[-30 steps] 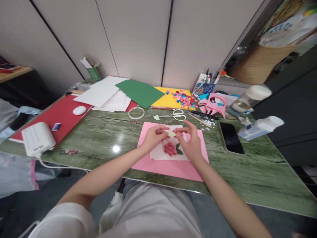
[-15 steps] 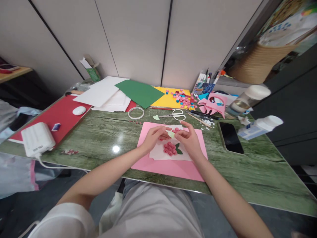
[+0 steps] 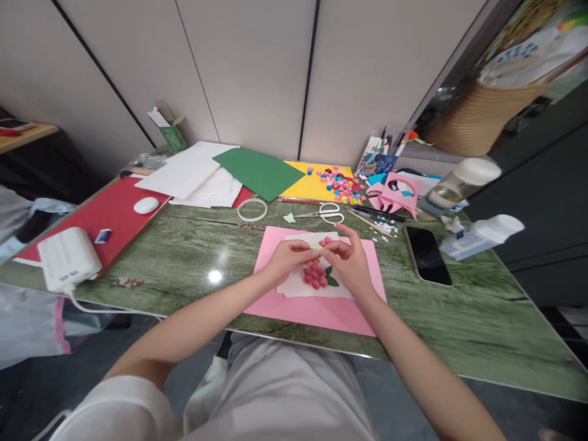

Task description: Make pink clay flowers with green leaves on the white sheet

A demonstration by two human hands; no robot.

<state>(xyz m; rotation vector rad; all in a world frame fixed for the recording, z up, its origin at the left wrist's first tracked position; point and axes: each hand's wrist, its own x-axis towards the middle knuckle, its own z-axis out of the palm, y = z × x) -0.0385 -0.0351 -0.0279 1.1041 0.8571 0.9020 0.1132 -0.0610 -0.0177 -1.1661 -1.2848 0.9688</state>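
Both of my hands meet over a white sheet [image 3: 294, 283] lying on pink paper [image 3: 316, 312]. My left hand [image 3: 290, 257] pinches the left side of a small light green paper piece [image 3: 316, 247]. The right side of that piece is between the fingers of my right hand [image 3: 346, 260], whose index finger is raised. Below my hands, a cluster of pink paper rolls [image 3: 315, 275] sits on the white sheet with dark green leaves [image 3: 331, 278] at its right. More pink rolls [image 3: 326, 241] show behind my fingers, partly hidden.
Behind the pink paper lie scissors [image 3: 321, 214], a tape roll [image 3: 252, 210] and another light green piece [image 3: 289, 218]. Colored rolls [image 3: 342, 184] rest on yellow paper. A phone [image 3: 428, 255] and bottles [image 3: 482, 236] stand or lie at right; a white power bank [image 3: 70, 260] is at left.
My left fingers have closed together on the light green piece and moved slightly right. The piece now shows less between both hands.
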